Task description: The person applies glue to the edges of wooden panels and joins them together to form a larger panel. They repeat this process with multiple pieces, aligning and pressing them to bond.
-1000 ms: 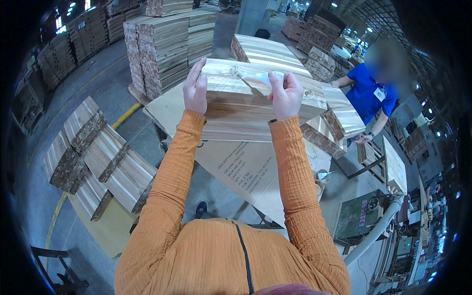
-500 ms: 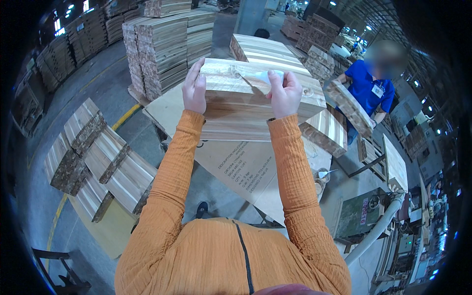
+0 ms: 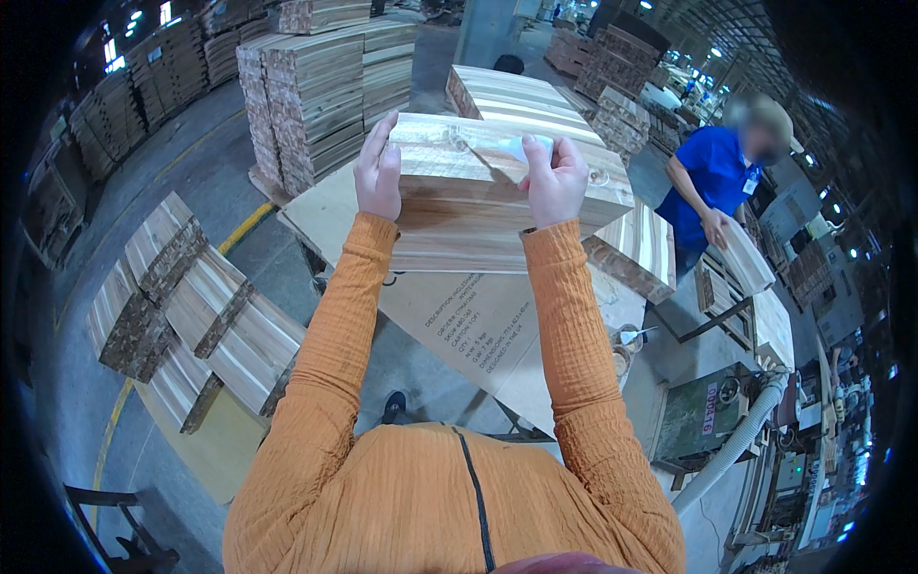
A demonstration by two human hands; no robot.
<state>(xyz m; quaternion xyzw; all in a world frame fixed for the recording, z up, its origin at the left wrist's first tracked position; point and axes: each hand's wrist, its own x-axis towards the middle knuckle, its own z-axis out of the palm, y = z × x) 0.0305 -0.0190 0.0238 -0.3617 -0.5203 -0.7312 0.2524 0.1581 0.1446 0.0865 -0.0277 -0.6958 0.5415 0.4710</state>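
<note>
A light wooden board with a dark knot is tilted up on top of a stack of boards in front of me. My left hand grips the board's left end, fingers straight along the edge and thumb on the near side. Near the board's right end, my right hand is closed around a small white tapered object. Its tip points left over the board's face, and the fingers hide the rest of it.
Beneath the stack lies a cardboard sheet with printing. Small cups stand at its right edge. More boards lie at left, and a tall stack rises behind. A co-worker in blue stands at right, by a green machine.
My hands and the board stay nearly still. At right, the co-worker has leaned and turned, bringing a board from upright in front of the body down toward the table beside them.
</note>
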